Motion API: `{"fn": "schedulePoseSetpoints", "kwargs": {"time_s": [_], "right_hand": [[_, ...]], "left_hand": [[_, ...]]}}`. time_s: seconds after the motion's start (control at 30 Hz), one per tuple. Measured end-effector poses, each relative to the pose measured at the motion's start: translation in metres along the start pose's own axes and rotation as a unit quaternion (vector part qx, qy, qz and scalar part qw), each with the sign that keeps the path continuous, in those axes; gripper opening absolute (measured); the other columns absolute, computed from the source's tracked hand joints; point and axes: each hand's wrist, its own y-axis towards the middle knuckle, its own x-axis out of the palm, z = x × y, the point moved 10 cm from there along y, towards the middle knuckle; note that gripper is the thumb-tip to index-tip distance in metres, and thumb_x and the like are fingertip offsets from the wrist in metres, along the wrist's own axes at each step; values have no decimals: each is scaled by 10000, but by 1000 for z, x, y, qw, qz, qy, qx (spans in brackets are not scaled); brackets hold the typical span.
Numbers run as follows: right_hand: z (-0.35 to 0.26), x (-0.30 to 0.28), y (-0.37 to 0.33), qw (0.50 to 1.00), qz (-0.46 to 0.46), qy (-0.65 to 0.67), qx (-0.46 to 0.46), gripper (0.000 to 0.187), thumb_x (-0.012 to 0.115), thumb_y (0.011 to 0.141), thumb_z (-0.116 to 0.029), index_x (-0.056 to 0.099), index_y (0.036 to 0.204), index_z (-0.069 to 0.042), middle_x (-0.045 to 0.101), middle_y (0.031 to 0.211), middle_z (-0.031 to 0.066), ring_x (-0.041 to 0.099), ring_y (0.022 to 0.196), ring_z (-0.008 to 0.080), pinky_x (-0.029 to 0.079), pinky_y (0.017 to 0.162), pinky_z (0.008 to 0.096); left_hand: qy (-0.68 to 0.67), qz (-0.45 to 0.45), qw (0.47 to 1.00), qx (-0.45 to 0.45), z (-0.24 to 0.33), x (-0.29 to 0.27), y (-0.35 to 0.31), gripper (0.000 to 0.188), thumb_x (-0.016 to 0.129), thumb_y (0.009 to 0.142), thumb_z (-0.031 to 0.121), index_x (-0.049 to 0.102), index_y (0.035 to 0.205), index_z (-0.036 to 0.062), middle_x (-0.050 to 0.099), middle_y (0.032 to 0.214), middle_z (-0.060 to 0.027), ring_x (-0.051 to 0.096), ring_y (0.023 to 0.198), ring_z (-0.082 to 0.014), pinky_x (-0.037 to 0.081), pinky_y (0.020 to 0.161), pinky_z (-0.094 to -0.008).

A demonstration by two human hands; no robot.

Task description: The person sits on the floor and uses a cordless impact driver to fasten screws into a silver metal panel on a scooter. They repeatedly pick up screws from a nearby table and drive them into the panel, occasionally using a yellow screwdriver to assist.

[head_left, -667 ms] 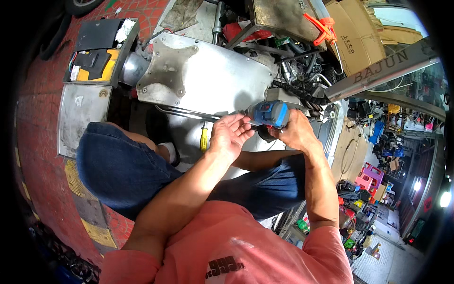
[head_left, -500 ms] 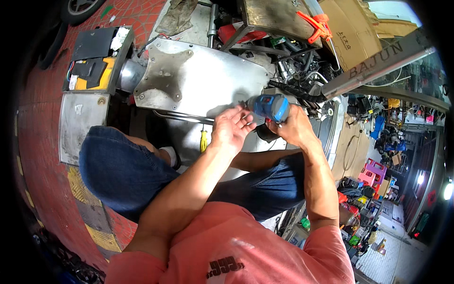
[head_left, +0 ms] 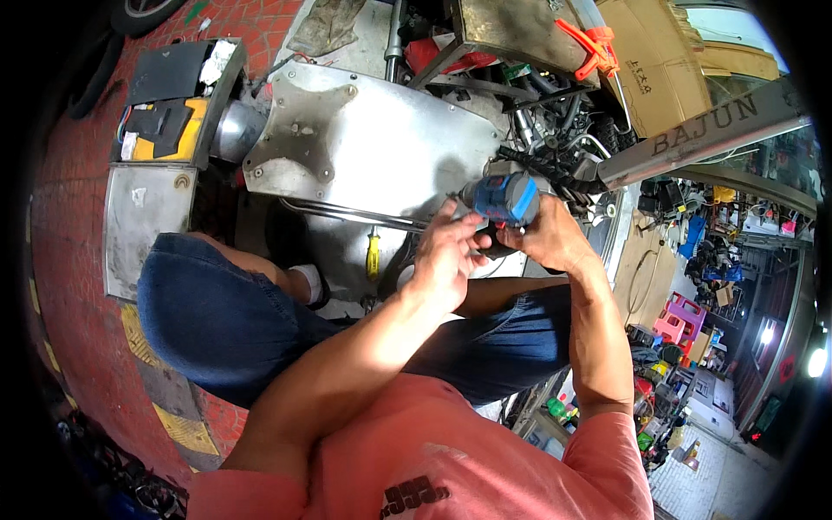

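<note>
Through the head camera I have the right hand wrapped around the handle of a blue pistol-grip power drill, which is at the near right corner of a flat metal panel. The drill is up and gripped, so I judge the setting-up done; I see no bit meeting a fastener, so I can't say how much work is finished or left. The drill's long axis runs roughly crosswise, nose toward my left and slightly away from me, rear cap to my right; any downward tilt is hard to judge from above. The left hand is just beside the nose, fingers half curled, and I can't tell whether they pinch anything. A yellow-handled tool lies farther left.
</note>
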Motion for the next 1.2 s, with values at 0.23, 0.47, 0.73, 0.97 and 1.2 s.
{"fn": "schedulePoseSetpoints", "kwargs": {"time_s": [0.23, 0.47, 0.73, 0.97, 1.2], "right_hand": [[-26, 12, -18, 999, -34, -16, -27, 376, 850, 766, -271, 752, 942, 47, 738, 767, 229, 760, 775, 368, 584, 748, 446], [-29, 14, -12, 998, -34, -28, -41, 406, 853, 753, -284, 744, 930, 64, 736, 771, 241, 759, 786, 391, 590, 759, 461], [-50, 25, -7, 984, 9, -164, -68, 363, 759, 782, -230, 746, 980, 74, 747, 904, 307, 758, 959, 453, 607, 890, 481], [-64, 16, -3, 986, -53, -147, -48, 385, 764, 785, -247, 761, 969, 90, 746, 902, 315, 766, 958, 430, 609, 894, 473], [-50, 18, 0, 991, -54, -108, -59, 401, 772, 788, -277, 768, 945, 92, 746, 900, 308, 767, 972, 427, 608, 890, 464]], "left_hand": [[51, -12, 998, -17, -22, -18, -29, 880, 529, 1047, 92, -19, 1722, 228, 671, 1288, -81, 657, 918, -197, 502, 752, -384], [51, -8, 999, -15, -18, -24, -27, 893, 531, 1041, 98, -27, 1723, 239, 695, 1252, -80, 657, 885, -193, 496, 751, -378], [159, 49, 986, 11, -4, -45, -22, 449, 588, 1015, 109, 503, 1456, 103, 741, 1048, -89, 659, 773, -155, 516, 684, -326], [690, 93, 515, 500, 92, 6, -51, 151, 731, 818, 22, 631, 930, 32, 617, 857, -123, 651, 850, -365, 524, 742, -469], [791, 99, 446, 408, 92, 15, -22, 227, 787, 777, 99, 646, 936, 18, 686, 911, -151, 681, 911, -398, 545, 786, -511]]}}
